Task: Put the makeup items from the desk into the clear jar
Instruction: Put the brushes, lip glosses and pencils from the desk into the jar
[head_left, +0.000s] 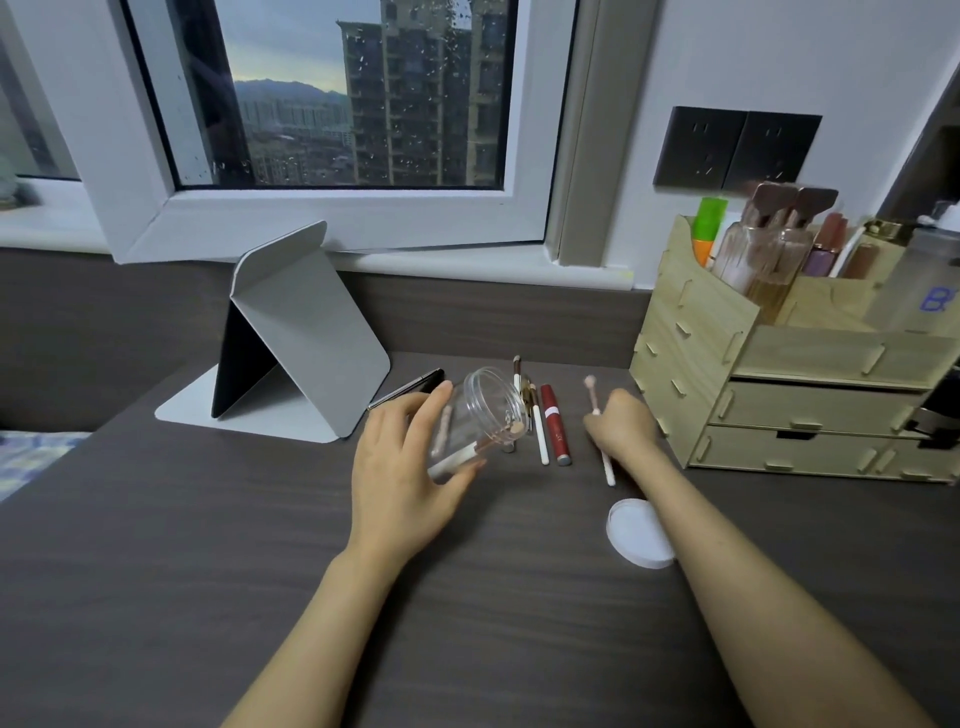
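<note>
My left hand (402, 467) grips the clear jar (475, 418), tilted with its mouth toward the right and far side. Inside the jar lie a couple of white-handled brushes (470, 451). My right hand (623, 423) is closed around a white-handled brush with a pink tip (592, 392), just right of the jar. On the dark desk between the hands lie a red lip gloss tube (556, 423), a white pencil (540, 436) and a brown-tipped brush (517, 370). A black pen (410, 392) lies behind my left hand.
The jar's white lid (636, 532) lies on the desk under my right forearm. A wooden drawer organiser (789, 374) full of bottles stands at the right. A grey folding stand (291, 343) sits at the back left below the window.
</note>
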